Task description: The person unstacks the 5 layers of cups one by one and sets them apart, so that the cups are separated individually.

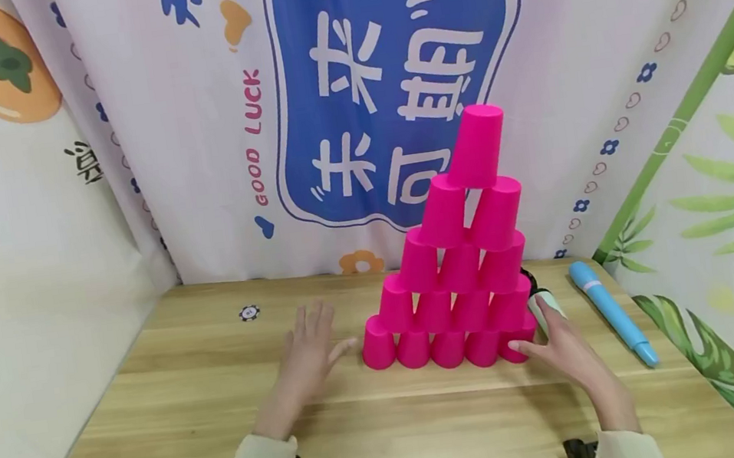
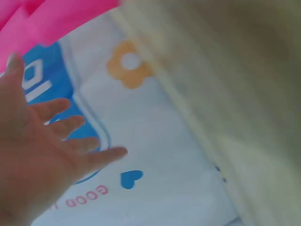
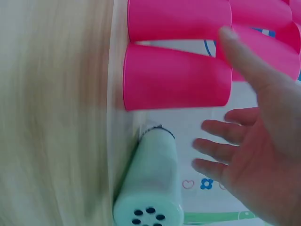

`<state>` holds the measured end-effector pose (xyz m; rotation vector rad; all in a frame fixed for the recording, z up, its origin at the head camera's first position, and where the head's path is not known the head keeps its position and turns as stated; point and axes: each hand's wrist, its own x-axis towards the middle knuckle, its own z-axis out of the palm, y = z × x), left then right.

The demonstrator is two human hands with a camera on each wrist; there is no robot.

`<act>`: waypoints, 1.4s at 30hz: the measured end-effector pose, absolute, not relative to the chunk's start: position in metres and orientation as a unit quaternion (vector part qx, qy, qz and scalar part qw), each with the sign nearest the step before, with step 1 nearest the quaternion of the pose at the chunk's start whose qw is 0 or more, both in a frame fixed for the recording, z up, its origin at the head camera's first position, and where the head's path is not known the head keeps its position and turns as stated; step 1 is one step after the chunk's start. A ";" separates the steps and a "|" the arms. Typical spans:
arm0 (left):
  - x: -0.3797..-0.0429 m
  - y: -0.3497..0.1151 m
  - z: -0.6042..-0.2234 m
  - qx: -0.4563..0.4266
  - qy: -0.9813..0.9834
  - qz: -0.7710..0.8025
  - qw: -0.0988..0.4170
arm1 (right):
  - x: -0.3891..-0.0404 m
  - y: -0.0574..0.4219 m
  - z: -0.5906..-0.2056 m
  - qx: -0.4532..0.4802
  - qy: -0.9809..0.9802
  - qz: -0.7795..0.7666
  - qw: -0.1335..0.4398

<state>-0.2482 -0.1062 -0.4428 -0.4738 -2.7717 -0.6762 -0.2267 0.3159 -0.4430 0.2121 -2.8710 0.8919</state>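
Note:
A pyramid of pink cups (image 1: 448,347), all upside down, rises from a five-wide bottom row to a single cup (image 1: 478,148) on top. My left hand (image 1: 307,357) is just left of the bottom row, fingers spread and nothing held. In the left wrist view the left palm (image 2: 42,155) faces the stack with its fingers extended. My right hand (image 1: 560,347) stands at the right end of the pyramid, thumb close to the last bottom cup (image 3: 176,77). Its fingers look relaxed and hold nothing.
Behind the right hand lies a pale green cylinder (image 3: 150,179) with holes in its end. Farther right is a blue pen-shaped object (image 1: 613,312). A small round sticker-like disc (image 1: 249,313) lies at the table's back left. A printed curtain (image 1: 217,202) hangs behind the table.

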 end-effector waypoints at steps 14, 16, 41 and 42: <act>-0.279 -0.020 -0.228 -0.333 -0.723 -0.583 0.164 | -0.238 0.313 -0.453 0.062 -0.925 0.370 0.068; -0.283 -0.005 -0.213 -0.349 -0.720 -0.581 0.152 | -0.240 0.311 -0.454 0.060 -0.923 0.375 0.071; -0.311 0.049 -0.197 -0.306 -0.745 -0.586 0.091 | -0.242 0.312 -0.467 0.074 -0.911 0.398 0.084; -0.311 0.049 -0.197 -0.309 -0.743 -0.586 0.092 | -0.242 0.312 -0.467 0.073 -0.910 0.399 0.084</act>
